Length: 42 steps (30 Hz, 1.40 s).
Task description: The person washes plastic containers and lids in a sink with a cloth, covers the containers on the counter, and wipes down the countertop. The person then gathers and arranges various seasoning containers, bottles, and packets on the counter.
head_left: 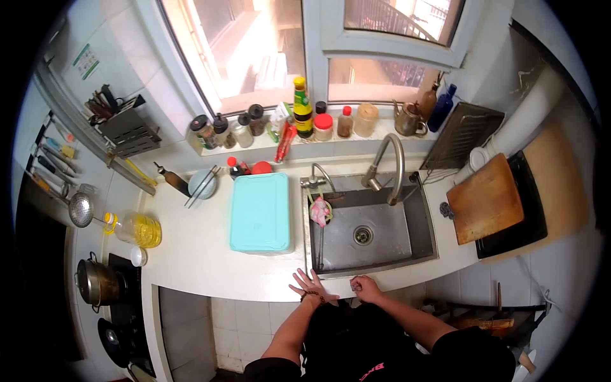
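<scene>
My left hand (311,288) lies with its fingers spread on the front edge of the white counter (191,270), a dark beaded bracelet at its wrist. Just right of it, my right hand (366,288) rests curled at the counter's edge; whether it holds anything is too small to tell. Directly beyond both hands is the steel sink (401,237) with a curved faucet (399,167) over it. A pink and white item (320,211) hangs at the sink's left side. To the left of the sink stands a box with a light turquoise lid (259,210).
An oil jug (137,230), a bowl (202,184) with chopsticks and a dark bottle (172,180) are on the left. Jars and a yellow-capped bottle (303,111) line the sill. A cutting board (487,200) is at right, a pot (100,282) at far left.
</scene>
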Available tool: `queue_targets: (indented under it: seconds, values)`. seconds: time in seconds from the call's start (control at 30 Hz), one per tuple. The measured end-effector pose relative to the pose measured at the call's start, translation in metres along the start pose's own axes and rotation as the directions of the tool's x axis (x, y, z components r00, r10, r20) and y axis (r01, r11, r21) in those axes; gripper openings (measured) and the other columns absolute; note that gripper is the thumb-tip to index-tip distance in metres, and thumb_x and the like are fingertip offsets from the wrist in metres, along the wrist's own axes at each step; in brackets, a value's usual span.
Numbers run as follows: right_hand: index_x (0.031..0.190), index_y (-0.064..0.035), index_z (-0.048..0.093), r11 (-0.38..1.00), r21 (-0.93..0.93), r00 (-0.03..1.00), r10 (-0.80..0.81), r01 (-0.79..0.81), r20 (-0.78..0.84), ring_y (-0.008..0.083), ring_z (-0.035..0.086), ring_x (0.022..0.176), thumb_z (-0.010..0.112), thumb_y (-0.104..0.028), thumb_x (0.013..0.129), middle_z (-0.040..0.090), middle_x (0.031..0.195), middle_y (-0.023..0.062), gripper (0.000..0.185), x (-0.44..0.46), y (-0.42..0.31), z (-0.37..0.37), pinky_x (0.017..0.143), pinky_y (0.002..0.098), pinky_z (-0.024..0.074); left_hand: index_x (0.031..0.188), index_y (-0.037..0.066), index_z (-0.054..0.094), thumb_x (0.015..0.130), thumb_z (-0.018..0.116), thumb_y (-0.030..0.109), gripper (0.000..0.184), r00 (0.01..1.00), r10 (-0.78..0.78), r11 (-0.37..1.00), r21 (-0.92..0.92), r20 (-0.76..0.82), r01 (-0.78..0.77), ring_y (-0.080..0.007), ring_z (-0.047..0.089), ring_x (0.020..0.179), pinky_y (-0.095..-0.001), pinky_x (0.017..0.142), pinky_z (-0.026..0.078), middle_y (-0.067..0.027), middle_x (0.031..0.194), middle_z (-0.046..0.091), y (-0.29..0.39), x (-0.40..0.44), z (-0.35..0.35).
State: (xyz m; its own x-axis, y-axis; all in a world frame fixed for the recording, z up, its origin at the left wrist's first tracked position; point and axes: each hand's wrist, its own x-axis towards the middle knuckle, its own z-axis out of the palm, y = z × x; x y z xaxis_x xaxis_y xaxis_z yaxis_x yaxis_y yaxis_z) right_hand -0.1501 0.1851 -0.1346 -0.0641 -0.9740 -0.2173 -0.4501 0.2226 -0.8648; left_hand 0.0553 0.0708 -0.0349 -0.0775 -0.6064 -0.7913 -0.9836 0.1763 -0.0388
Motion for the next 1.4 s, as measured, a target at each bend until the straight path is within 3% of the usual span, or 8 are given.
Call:
queue_targets:
  seconds: [0.17, 0.27, 0.33, 0.43, 0.57, 0.63, 0.93, 1.4]
  values:
    - [0.112, -0.0031, 0.066, 0.83, 0.496, 0.958, 0.288, -0.255, 0.01, 0.0204, 0.067, 0.096, 0.065, 0.007, 0.087, 0.069, 0.105, 0.0046, 0.027, 0.05, -0.055, -0.006, 0.085, 0.0351, 0.055, 0.163, 0.005, 0.018, 0.067, 0.067, 0.088, 0.136, 0.94, 0.308, 0.881, -0.331, -0.146, -0.34, -0.0541, 0.014, 0.152, -0.0696, 0.117, 0.019, -0.0368, 0.164, 0.007, -0.042, 0.039, 0.001]
    - [0.127, -0.0054, 0.06, 0.369, 0.888, 0.961, 0.107, -0.275, 0.253, 0.0238, 0.064, 0.111, 0.061, 0.009, 0.092, 0.064, 0.125, 0.008, 0.038, 0.062, -0.131, -0.035, 0.098, 0.0417, 0.0529, 0.159, 0.009, 0.029, 0.083, 0.076, 0.059, 0.103, 0.812, 0.431, 0.335, -0.766, -0.394, -0.549, -0.0363, 0.044, 0.142, -0.0547, 0.112, 0.041, -0.0259, 0.156, 0.037, -0.053, 0.089, 0.033]
    - [0.126, -0.0054, 0.061, 0.414, 0.868, 0.961, 0.1, -0.275, 0.257, 0.0227, 0.065, 0.11, 0.062, 0.008, 0.091, 0.065, 0.123, 0.0076, 0.037, 0.071, -0.143, -0.033, 0.097, 0.0402, 0.0534, 0.151, 0.007, 0.043, 0.097, 0.072, 0.02, 0.063, 0.854, 0.496, -0.31, -0.951, -0.157, 0.005, -0.0225, 0.057, 0.13, -0.04, 0.1, 0.054, -0.0115, 0.147, 0.053, -0.064, 0.036, -0.013]
    - [0.124, -0.0052, 0.062, 0.668, 0.691, 0.961, 0.178, -0.277, 0.213, 0.0201, 0.065, 0.109, 0.065, 0.008, 0.09, 0.067, 0.118, 0.0071, 0.037, 0.077, -0.158, -0.018, 0.095, 0.037, 0.0543, 0.143, 0.007, 0.052, 0.1, 0.068, 0.014, 0.047, 0.787, 0.536, -0.473, -0.881, -0.306, -0.021, -0.0189, 0.065, 0.117, -0.0357, 0.094, 0.058, -0.0054, 0.137, 0.062, -0.078, 0.03, -0.009]
    - [0.122, -0.0038, 0.064, 0.896, 0.41, 0.985, 0.143, -0.169, 0.092, 0.0167, 0.066, 0.108, 0.072, 0.008, 0.085, 0.07, 0.112, 0.0063, 0.04, 0.076, -0.174, 0.013, 0.093, 0.033, 0.0554, 0.132, 0.004, 0.061, 0.098, 0.067, 0.007, 0.035, 0.778, 0.253, -0.167, -0.818, -0.575, -0.55, -0.014, 0.067, 0.106, -0.0286, 0.087, 0.057, -0.004, 0.118, 0.071, -0.098, 0.074, 0.028]
    - [0.123, -0.0034, 0.064, 0.901, 0.405, 0.987, 0.12, -0.152, 0.104, 0.0165, 0.066, 0.107, 0.073, 0.008, 0.084, 0.07, 0.112, 0.0062, 0.041, 0.085, -0.166, 0.026, 0.093, 0.033, 0.0555, 0.125, 0.001, 0.066, 0.095, 0.071, 0.009, 0.032, 0.795, 0.169, -0.281, -0.801, -0.583, -0.528, -0.0128, 0.068, 0.094, -0.0276, 0.079, 0.055, -0.0074, 0.104, 0.074, -0.112, 0.06, 0.014]
    - [0.122, 0.0001, 0.063, 0.958, 0.244, 0.988, 0.153, -0.149, 0.003, 0.0184, 0.07, 0.1, 0.07, 0.004, 0.089, 0.071, 0.111, 0.0098, 0.034, 0.101, -0.135, 0.057, 0.088, 0.0328, 0.0572, 0.117, 0.003, 0.07, 0.091, 0.073, 0.029, 0.037, 0.716, -0.104, 0.443, -0.677, -0.69, -0.588, -0.0323, 0.073, 0.096, -0.0412, 0.085, 0.058, -0.0167, 0.104, 0.075, -0.166, 0.07, 0.025]
    - [0.11, 0.0006, 0.07, 0.906, 0.392, 0.98, 0.096, -0.158, 0.174, 0.0123, 0.068, 0.071, 0.066, -0.011, 0.097, 0.074, 0.092, 0.0068, 0.018, 0.135, -0.153, 0.017, 0.061, 0.027, 0.0525, 0.121, 0.005, 0.066, 0.1, 0.068, 0.023, 0.028, 0.927, -0.19, 0.16, -0.941, -0.324, -0.297, -0.0174, 0.073, 0.089, -0.0305, 0.071, 0.057, -0.0055, 0.104, 0.072, -0.244, -0.005, 0.058]
